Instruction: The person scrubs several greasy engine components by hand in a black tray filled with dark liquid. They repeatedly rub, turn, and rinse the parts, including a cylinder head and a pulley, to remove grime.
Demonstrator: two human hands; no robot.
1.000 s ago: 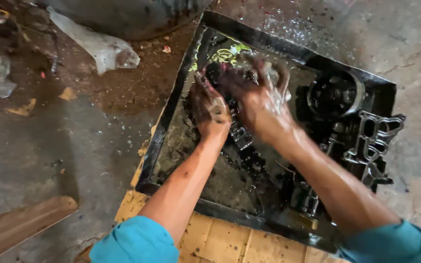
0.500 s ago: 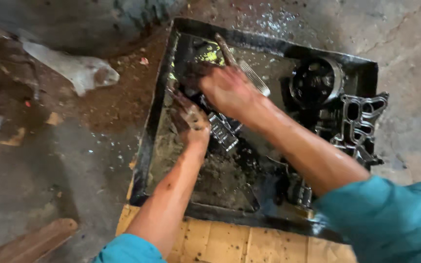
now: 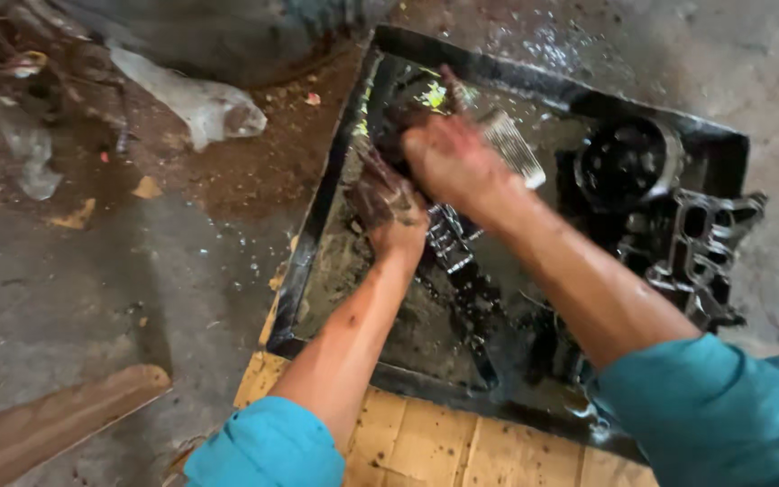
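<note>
Head view looks straight down on a shallow black rectangular metal tray (image 3: 322,203) set on a grimy concrete floor (image 3: 92,280), its near edge resting over a pale wooden slatted board (image 3: 426,446). The left hand (image 3: 389,212), coated in dark oil, is curled closed around the upper end of a long greasy metal engine part (image 3: 453,248) that lies lengthwise in the tray, apparently to keep it from sliding in the oily liquid. The right hand (image 3: 453,162) is closed on a brush with pale bristles (image 3: 511,144), the bristle head poking out just past the knuckles and angled down toward the part, so the scrubbing end meets the metal while the wash liquid stays in the tray. Both forearms are wet and end in teal sleeves (image 3: 268,446). In the tray's far right corner sits a round black pulley-like part (image 3: 628,162), and beside it, leaning on the right rim, a ribbed dark cast housing with openings (image 3: 687,248). Well apart on the floor to the left lie a crumpled clear plastic bag (image 3: 196,104) and a brown wooden plank (image 3: 56,424).
</note>
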